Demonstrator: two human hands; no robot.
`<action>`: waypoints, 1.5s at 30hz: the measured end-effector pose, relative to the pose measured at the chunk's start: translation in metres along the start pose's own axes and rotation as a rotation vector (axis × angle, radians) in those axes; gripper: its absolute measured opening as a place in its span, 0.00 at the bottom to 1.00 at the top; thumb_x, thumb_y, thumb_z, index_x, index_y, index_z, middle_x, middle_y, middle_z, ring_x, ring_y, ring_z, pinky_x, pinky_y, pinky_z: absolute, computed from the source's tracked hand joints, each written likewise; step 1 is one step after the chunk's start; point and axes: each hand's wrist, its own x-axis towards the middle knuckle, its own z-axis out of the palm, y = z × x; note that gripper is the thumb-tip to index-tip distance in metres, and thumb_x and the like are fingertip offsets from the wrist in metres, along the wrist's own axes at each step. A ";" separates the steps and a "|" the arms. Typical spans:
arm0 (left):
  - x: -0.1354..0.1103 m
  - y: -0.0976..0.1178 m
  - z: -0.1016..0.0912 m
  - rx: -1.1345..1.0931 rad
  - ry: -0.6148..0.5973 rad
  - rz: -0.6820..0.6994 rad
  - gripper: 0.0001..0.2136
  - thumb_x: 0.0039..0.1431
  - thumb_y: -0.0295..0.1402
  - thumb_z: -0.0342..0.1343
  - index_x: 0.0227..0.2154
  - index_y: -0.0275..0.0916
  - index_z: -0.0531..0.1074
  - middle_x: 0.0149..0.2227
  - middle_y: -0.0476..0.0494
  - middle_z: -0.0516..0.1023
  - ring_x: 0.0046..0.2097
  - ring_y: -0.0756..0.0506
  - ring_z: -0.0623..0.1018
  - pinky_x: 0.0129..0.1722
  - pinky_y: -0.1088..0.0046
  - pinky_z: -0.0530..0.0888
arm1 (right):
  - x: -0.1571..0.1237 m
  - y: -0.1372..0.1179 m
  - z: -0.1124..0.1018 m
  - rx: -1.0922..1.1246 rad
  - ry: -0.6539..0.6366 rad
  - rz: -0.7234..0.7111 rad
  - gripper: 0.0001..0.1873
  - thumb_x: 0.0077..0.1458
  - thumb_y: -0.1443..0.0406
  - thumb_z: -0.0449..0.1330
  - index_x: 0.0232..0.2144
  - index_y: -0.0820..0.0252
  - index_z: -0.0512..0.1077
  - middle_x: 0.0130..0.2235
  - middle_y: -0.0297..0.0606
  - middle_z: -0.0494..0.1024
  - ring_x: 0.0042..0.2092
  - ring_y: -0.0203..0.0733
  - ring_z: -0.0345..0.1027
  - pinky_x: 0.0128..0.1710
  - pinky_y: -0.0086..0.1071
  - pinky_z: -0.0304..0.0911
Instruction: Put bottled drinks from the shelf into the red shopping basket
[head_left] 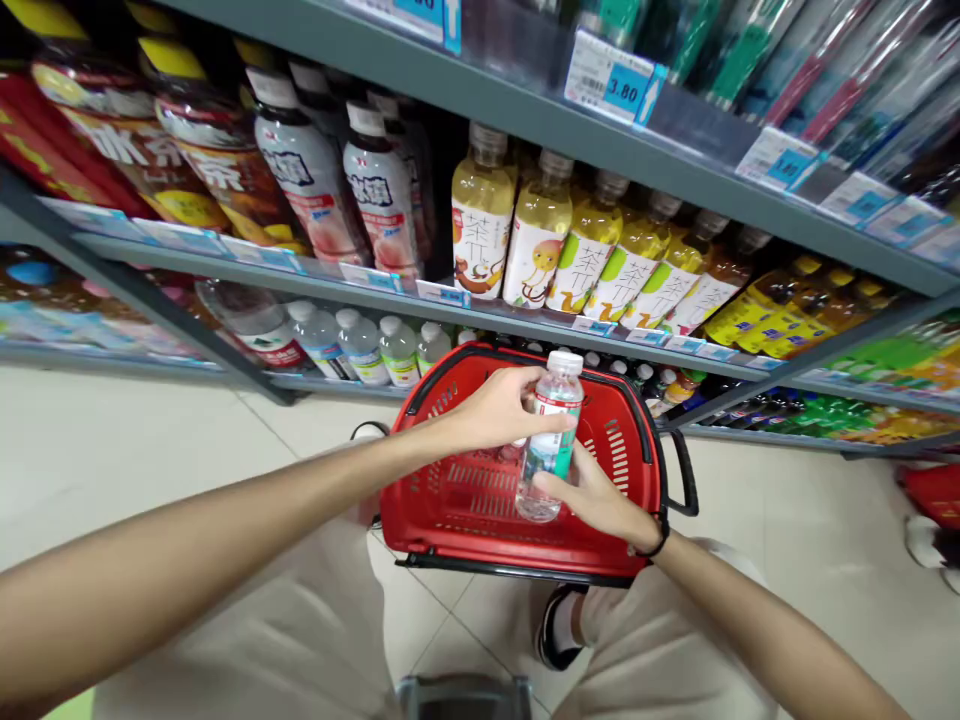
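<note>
Both of my hands are on one clear plastic drink bottle [553,440] with a white cap and a red, white and green label. It tilts slightly over the red shopping basket [480,520]. My left hand [499,405] grips the bottle's upper part from the left, fingers across the label. Around its lower right side my right hand [592,490] is wrapped, thumb in front. Inside the basket, behind my left hand, lies something reddish, mostly hidden. The basket's black handle [681,475] sticks out on the right.
A shelf of tea bottles [480,240] stands directly behind the basket. Water bottles [360,345] fill the lower shelf. Price tags [615,80] line the upper shelf edge. My legs and a shoe [556,630] are close to the basket, on a tiled floor [442,590].
</note>
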 end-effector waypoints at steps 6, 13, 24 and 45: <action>-0.008 0.024 0.001 -0.242 0.075 0.053 0.27 0.52 0.49 0.70 0.47 0.35 0.76 0.39 0.42 0.84 0.37 0.44 0.83 0.39 0.67 0.81 | 0.004 -0.021 0.004 0.552 -0.201 0.344 0.44 0.57 0.32 0.42 0.49 0.58 0.76 0.39 0.49 0.82 0.35 0.53 0.78 0.27 0.40 0.73; -0.011 0.019 -0.002 -0.098 0.033 0.102 0.22 0.57 0.48 0.69 0.46 0.37 0.75 0.40 0.40 0.83 0.41 0.42 0.84 0.41 0.64 0.82 | 0.000 -0.015 0.010 0.677 -0.119 0.332 0.37 0.62 0.38 0.46 0.37 0.64 0.77 0.24 0.44 0.77 0.23 0.43 0.71 0.15 0.27 0.60; -0.016 0.028 -0.004 0.136 -0.044 0.163 0.19 0.58 0.43 0.68 0.44 0.34 0.77 0.42 0.40 0.83 0.42 0.42 0.82 0.45 0.63 0.80 | 0.004 0.009 0.020 0.637 0.004 0.318 0.41 0.61 0.35 0.48 0.32 0.66 0.77 0.24 0.47 0.78 0.21 0.43 0.70 0.13 0.29 0.60; -0.003 0.024 -0.011 0.254 0.084 0.189 0.20 0.53 0.48 0.68 0.37 0.34 0.77 0.35 0.42 0.82 0.35 0.46 0.78 0.36 0.71 0.74 | 0.008 0.010 0.021 0.705 -0.011 0.137 0.33 0.61 0.39 0.63 0.56 0.54 0.77 0.51 0.42 0.82 0.52 0.49 0.77 0.48 0.45 0.79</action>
